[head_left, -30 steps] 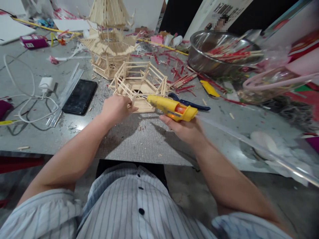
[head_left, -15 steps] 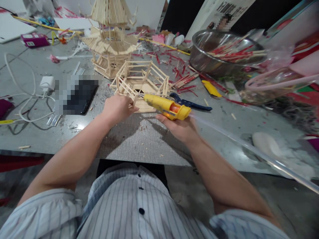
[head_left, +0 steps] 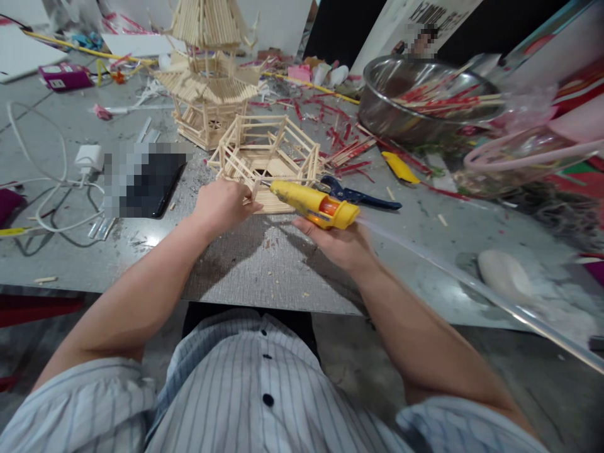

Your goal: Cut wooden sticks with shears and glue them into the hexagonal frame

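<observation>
My right hand [head_left: 337, 242] is closed round a yellow hot glue gun [head_left: 311, 204], whose nozzle points left at the near side of a wooden stick frame [head_left: 302, 168]. A long clear glue stick [head_left: 443, 274] trails from the gun's back end. At the frame's near left corner my left hand [head_left: 224, 204] is pinched on a short wooden stick [head_left: 255, 190] held upright beside the nozzle. Most of that stick's lower end is hidden by the fingers. The frame has several sides, thin rails and a flat stick base.
Behind the frame stands a taller stick pagoda [head_left: 207, 82]. Blue-handled pliers [head_left: 361, 195] lie right of it. A steel bowl [head_left: 377, 107] of red-wrapped chopsticks is at the back right. A phone [head_left: 153, 182], charger [head_left: 89, 157] and white cable are on the left.
The glue gun and my right hand have shifted very slightly left, so the nozzle is a bit closer to the upright stick. My left hand stays in place.
</observation>
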Action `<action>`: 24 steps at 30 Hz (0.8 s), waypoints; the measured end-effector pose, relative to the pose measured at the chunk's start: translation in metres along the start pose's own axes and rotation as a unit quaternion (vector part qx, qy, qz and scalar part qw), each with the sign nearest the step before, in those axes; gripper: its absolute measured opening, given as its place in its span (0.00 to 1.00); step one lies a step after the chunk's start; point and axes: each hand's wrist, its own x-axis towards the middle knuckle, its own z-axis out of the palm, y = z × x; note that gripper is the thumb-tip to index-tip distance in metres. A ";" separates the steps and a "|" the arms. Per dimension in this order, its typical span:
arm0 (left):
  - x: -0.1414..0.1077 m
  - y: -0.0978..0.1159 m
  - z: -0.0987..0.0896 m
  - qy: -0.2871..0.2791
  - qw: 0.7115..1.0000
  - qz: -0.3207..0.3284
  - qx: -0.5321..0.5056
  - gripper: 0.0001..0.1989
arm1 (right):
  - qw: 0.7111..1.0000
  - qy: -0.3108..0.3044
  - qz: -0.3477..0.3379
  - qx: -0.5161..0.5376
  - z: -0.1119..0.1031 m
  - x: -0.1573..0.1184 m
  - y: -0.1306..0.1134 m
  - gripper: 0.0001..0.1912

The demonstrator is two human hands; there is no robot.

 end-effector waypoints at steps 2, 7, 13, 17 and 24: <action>0.000 0.000 0.000 0.001 1.000 0.002 0.002 0.19 | 1.000 0.001 0.011 0.001 0.000 -0.001 0.000 0.15; 0.001 -0.001 0.001 0.004 1.000 0.005 0.005 0.19 | 0.999 -0.005 0.031 0.009 0.001 -0.001 -0.002 0.14; 0.001 -0.001 0.002 0.005 1.000 0.002 0.006 0.19 | 0.999 -0.011 0.036 -0.001 0.000 0.000 -0.004 0.12; 0.001 -0.002 0.002 0.002 1.000 0.010 0.008 0.20 | 1.000 0.001 0.016 0.015 0.000 0.000 -0.003 0.11; 0.002 -0.002 0.002 0.001 1.000 0.014 0.008 0.20 | 1.000 0.010 0.010 -0.003 0.001 0.002 0.001 0.12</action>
